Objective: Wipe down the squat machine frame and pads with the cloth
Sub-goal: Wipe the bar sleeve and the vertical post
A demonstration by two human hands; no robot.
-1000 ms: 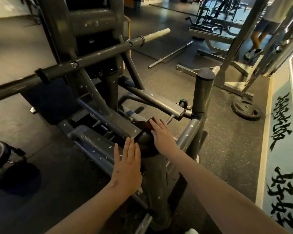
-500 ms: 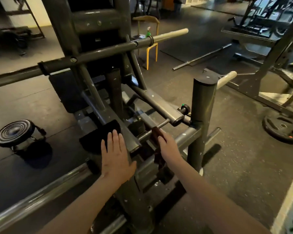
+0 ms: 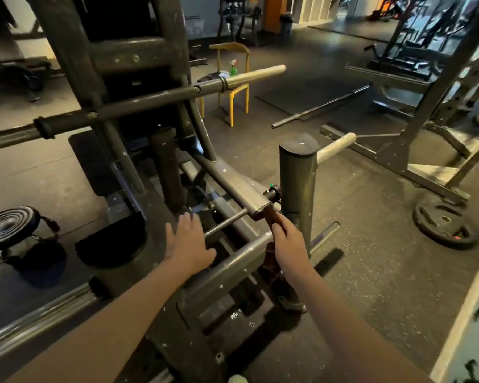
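Head view, right grip (image 3: 289, 244): pinching the cloth (image 3: 272, 217) against the frame (image 3: 233, 186) tube end just ahead.
Left grip (image 3: 187, 239): released, fingers straight.

A: What does the person wear?
B: Both arms are bare: the left forearm (image 3: 116, 322), left of the squat machine frame (image 3: 233, 262), and the right forearm (image 3: 351, 327), right of it, run uncovered to the picture's edge.
A: The grips?
B: Left grip (image 3: 187, 239) and right grip (image 3: 289, 243) are bare too. Below the frame there is a pale rounded tip (image 3: 237, 379), perhaps a shoe.
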